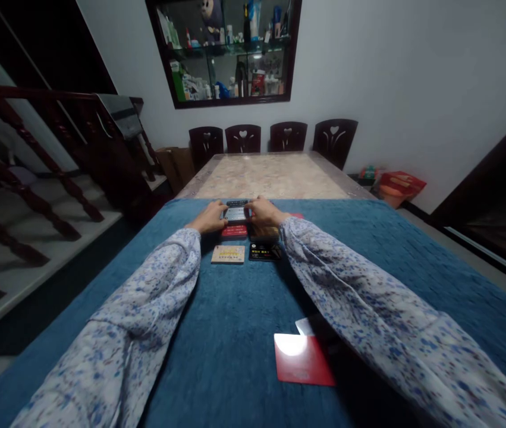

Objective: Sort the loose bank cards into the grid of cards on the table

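Note:
A grey card (236, 214) lies between my two hands at the far part of the blue cloth. My left hand (210, 217) pinches its left edge, and the fingers of my right hand (264, 212) close on its right edge. Just behind it shows a dark card (236, 204). On the near side is a red card stack (233, 232), with brownish cards (263, 233) under my right wrist. Nearer to me a tan card (228, 254) and a black VIP card (264, 252) lie side by side.
A glossy red card (304, 360) rests near the front, partly over a pale card (307, 325) beneath my right forearm. Blue cloth (217, 345) covers the near table; beyond is a marbled tabletop (261, 175). Several dark chairs (288, 137) stand behind, a wooden railing (34, 142) at left.

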The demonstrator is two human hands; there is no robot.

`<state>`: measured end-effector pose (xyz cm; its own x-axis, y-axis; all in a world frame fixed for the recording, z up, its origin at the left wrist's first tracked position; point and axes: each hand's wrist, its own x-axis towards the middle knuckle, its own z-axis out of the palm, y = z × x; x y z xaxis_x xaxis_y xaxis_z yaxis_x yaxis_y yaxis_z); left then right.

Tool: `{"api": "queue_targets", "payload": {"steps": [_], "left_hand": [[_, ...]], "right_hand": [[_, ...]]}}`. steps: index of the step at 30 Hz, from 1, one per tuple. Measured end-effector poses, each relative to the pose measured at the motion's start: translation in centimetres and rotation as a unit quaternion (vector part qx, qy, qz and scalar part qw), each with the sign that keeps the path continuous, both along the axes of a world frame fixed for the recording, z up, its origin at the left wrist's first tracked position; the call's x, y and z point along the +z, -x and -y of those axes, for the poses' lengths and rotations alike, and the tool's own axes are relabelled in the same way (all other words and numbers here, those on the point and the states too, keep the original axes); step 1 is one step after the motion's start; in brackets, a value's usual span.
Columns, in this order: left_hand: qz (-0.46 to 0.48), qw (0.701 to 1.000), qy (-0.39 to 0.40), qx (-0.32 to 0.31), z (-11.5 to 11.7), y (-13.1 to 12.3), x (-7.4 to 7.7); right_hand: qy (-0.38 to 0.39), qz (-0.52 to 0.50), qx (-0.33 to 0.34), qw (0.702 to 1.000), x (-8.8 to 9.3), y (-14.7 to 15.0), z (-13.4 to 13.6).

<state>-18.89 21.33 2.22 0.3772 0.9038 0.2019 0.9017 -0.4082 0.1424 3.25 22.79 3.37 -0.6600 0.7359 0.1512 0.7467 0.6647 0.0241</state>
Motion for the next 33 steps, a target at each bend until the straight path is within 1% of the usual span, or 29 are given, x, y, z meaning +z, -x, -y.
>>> {"api": "queue_targets", "payload": {"steps": [5,10,14,19,33], "left_hand": [[-0.018,1.0,0.019,0.005,-1.4,0.1,-0.5],[-0.034,0.999,0.038,0.011,-2.2,0.0,-0.8],[-0.011,0.999,0.042,0.015,-2.5,0.0,-0.9],[-0.036,0.998,0.05,0.024,-2.9,-0.2,-1.0],[-0.053,0.996,0.062,0.029,-4.2,0.4,-1.7]], "right_hand": [[0.009,0.013,-0.009,1.0,-0.5,0.5,-1.2],[0.017,0.013,-0.021,1.0,-1.1,0.8,-1.8],[0.027,0.015,-0.039,0.999,-1.2,0.9,-1.9],[0.039,0.025,-0.061,0.997,-1.2,1.1,-1.8],[0.037,0.034,-0.074,0.996,-1.4,1.2,-1.8]]}}
